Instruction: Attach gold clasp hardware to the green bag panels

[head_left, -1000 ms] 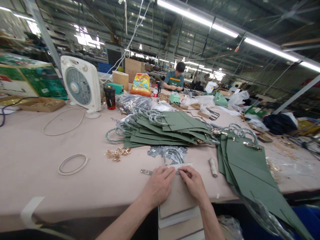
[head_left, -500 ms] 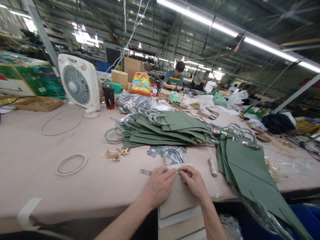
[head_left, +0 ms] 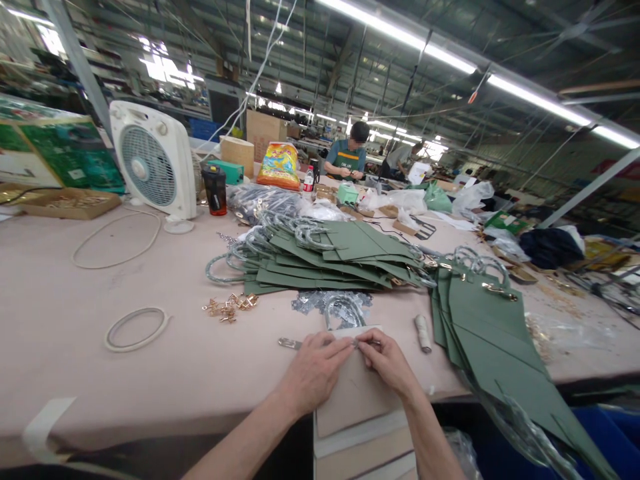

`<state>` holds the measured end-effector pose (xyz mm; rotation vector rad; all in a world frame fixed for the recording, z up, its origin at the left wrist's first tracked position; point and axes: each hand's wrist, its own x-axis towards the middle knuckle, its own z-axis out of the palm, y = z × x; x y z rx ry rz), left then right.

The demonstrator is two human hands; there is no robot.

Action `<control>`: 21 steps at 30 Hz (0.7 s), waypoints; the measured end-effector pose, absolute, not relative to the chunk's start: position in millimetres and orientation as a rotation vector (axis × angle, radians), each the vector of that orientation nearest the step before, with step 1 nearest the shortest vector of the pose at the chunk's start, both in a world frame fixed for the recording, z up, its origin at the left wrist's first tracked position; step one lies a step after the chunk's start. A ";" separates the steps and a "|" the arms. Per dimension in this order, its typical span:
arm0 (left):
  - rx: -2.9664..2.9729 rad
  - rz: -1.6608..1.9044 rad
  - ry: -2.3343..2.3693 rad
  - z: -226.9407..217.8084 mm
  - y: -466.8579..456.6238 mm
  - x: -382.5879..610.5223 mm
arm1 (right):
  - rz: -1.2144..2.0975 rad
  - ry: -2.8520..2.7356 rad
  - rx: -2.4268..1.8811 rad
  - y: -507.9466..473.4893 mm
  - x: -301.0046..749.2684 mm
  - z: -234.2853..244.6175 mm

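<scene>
1. Watching by the head view, which is the only one I have, I find the beige bag panel (head_left: 355,403) lying flat at the front of the worktop (head_left: 210,373), with its near end reaching past the edge. Its looped handle (head_left: 345,304), which seems wrapped in clear plastic, lies at the far end.

2. About the handling, I judge this panel light and rather stiff, so it may bend but should not collapse. The plastic on the handle is probably slippery; therefore I would prefer to take the panel by its side edges. The metal strip (head_left: 289,343) looks thin and hard, and I would hold it by its ends.

3. The left hand (head_left: 313,373) rests palm downward on the panel, its fingers (head_left: 336,349) nearly together and slightly bent. The strip lies to the left of this hand and seems to pass under it. Whether these fingers grip something or only press, I cannot tell.

4. The right hand (head_left: 390,363) has its thumb and first finger drawn close together, just beside the left fingertips, at a small greyish bit (head_left: 355,344). It is too small for me to tell if they hold it. The panel is directly under both hands, and the handle is just beyond the fingers.
</scene>
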<state>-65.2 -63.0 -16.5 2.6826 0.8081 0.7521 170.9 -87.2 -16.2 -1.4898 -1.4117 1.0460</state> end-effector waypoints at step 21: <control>2.608 0.830 0.930 -16.8 -66.6 -55.2 | 0.888 -1.411 -1.584 -91.5 159.3 -7.0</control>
